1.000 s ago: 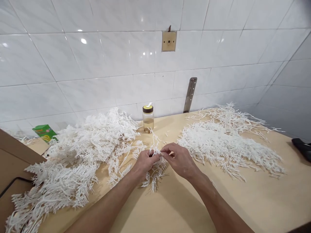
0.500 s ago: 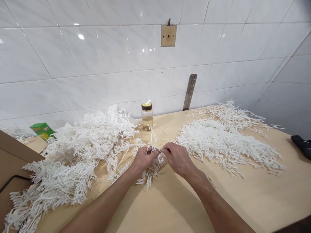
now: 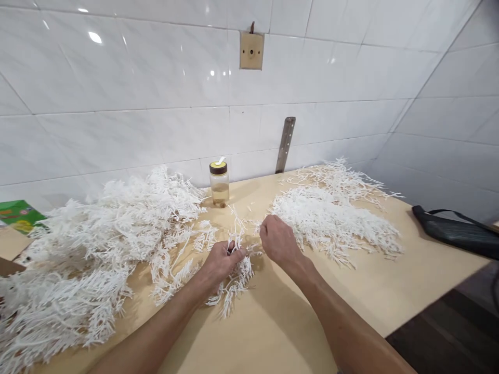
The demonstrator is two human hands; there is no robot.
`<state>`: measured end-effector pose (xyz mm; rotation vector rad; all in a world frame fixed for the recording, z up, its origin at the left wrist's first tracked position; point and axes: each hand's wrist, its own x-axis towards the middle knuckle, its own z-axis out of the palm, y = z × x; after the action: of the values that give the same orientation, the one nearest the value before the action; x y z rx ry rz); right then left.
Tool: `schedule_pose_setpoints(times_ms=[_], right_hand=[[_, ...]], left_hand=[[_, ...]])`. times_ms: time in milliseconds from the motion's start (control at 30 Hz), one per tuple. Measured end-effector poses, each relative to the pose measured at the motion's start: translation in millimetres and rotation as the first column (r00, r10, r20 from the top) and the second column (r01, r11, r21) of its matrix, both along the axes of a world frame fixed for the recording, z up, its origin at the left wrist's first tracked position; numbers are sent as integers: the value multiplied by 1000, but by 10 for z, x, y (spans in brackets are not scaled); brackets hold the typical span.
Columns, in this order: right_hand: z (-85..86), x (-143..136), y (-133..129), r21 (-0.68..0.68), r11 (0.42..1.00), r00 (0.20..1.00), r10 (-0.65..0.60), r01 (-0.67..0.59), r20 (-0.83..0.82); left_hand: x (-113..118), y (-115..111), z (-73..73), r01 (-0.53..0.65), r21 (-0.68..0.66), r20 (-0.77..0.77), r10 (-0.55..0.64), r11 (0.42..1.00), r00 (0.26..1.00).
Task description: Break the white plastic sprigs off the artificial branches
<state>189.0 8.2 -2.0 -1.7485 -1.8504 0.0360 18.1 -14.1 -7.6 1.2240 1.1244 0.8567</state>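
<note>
With our left hand (image 3: 220,262) we pinch a white branching piece (image 3: 242,269) between thumb and fingers, just above the table (image 3: 288,311) and between the left heap (image 3: 117,223) and the right heap (image 3: 331,213) of similar strands. Our right hand (image 3: 279,240) is beside the right heap with its fingers bent inward, but their tips are hidden, so we cannot tell if it grasps anything. To handle these thin branches well, we should, in our judgement, support them near the pinch and pull only gently, because they could tangle or break.
</note>
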Motion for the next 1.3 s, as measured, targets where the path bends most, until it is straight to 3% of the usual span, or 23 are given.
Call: schedule_pose_setpoints(times_ms=[100,233,333,433,533,633,800,967,1133,1300], right_hand=[[57,250,71,-69,988,984,-142,135,-108],[35,455,144,-83,992,959,-117,98,-259],[22,360,188,-3,997,966,-80,82,-244],[89,121,169,-84,988,946,95,-126,-309],[156,-98,103,-245,881,840,252,-404,-480],[114,-199,60,-257,840,794,287,-478,-536],[-51,-192,52,-250,860,823,282,-444,-493],[-91,-209,-10,-178,909,867,280,-378,-413],[-121,-233,-27,-103,942,930,291,-320,-222],[-144,-213,-36,-129,934,942,322,-333,-99]], left_hand=[[-11,21,-29,-31,19,10,30,999,999],[-45,105,-64,-126,47,61,124,991,990],[-65,151,-74,-186,57,85,181,981,980],[-79,183,-104,-218,80,85,212,973,974],[-99,210,-159,-245,123,57,240,962,969],[-115,225,-212,-262,158,38,259,952,965],[-100,217,-254,-281,218,25,282,935,959],[-80,185,-237,-337,193,29,338,921,941],[-89,174,-199,-299,187,-15,307,936,952],[-118,198,-237,-242,228,-124,274,943,954]])
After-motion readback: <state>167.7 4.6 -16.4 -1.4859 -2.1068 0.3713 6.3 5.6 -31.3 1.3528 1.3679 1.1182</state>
